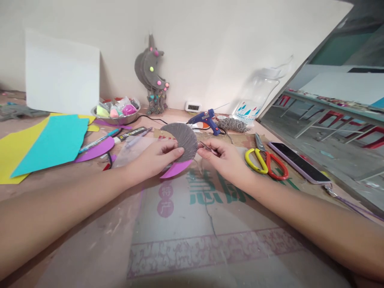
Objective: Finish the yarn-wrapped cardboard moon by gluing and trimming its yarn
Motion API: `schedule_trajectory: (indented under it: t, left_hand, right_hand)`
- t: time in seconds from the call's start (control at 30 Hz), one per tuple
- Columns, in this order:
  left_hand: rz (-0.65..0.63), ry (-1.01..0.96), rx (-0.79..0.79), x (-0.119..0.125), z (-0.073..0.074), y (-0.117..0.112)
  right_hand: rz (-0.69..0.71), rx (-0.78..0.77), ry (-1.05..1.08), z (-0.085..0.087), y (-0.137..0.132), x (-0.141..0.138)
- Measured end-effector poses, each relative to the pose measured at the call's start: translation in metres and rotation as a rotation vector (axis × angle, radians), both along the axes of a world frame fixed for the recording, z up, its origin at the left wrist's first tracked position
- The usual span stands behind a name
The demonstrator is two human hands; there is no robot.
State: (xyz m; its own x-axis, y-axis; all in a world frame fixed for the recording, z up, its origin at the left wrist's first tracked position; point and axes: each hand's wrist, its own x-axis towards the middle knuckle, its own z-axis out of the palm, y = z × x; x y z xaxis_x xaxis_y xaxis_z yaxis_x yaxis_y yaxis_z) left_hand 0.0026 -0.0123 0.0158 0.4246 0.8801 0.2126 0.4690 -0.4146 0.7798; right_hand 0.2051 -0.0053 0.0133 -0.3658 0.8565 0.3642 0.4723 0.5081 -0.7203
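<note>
My left hand (156, 157) is closed on a crescent shape (183, 141) wrapped in grey yarn, its bare purple tip (175, 169) pointing down left. My right hand (223, 157) pinches a thin strand of the grey yarn (206, 147) right beside the crescent's edge. Both hands hover just above a flattened cardboard sheet (210, 224) with green and red print.
Yellow and red scissors (265, 161) and a phone (300, 162) lie to the right. A blue glue gun (207, 119), a yarn ball (232, 125) and a plastic jar (255, 100) sit behind. Teal and yellow foam sheets (51, 146), pens, a purple crescent (96, 150) and a bowl of pompoms (118, 112) lie left. A finished moon ornament (151, 74) leans on the wall.
</note>
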Motion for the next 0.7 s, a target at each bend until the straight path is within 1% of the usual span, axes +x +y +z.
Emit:
schedule_trajectory:
  t: [0.1, 0.17, 0.3, 0.4, 0.5, 0.6, 0.7]
  left_hand:
    - [-0.048, 0.006, 0.044, 0.0005, -0.0008, -0.0001]
    - [-0.065, -0.003, 0.02, 0.001, -0.001, -0.0003]
    - [-0.075, 0.034, -0.026, 0.0015, -0.0025, -0.0009]
    - [-0.066, 0.052, -0.026, 0.0011, -0.0037, -0.0009]
    - [-0.099, 0.043, -0.006, 0.0006, -0.0038, -0.0003]
    - [-0.117, 0.036, -0.002, 0.0001, -0.0036, 0.0004]
    - [-0.115, 0.041, 0.004, -0.0003, -0.0033, 0.0003]
  right_hand:
    - [0.031, -0.08, 0.02, 0.0023, -0.002, -0.003]
    - [0.034, -0.1, 0.052, 0.0014, -0.0013, -0.0027]
    - [0.003, -0.068, 0.098, -0.0016, 0.0011, -0.0007]
    - [0.002, -0.06, 0.09, -0.002, 0.0017, 0.0]
    - [0.009, -0.064, 0.092, -0.0022, 0.0026, 0.0008]
    - [0.023, -0.078, 0.111, -0.0038, 0.0045, 0.0022]
    - [0.059, -0.126, 0.133, -0.0058, 0.0063, 0.0033]
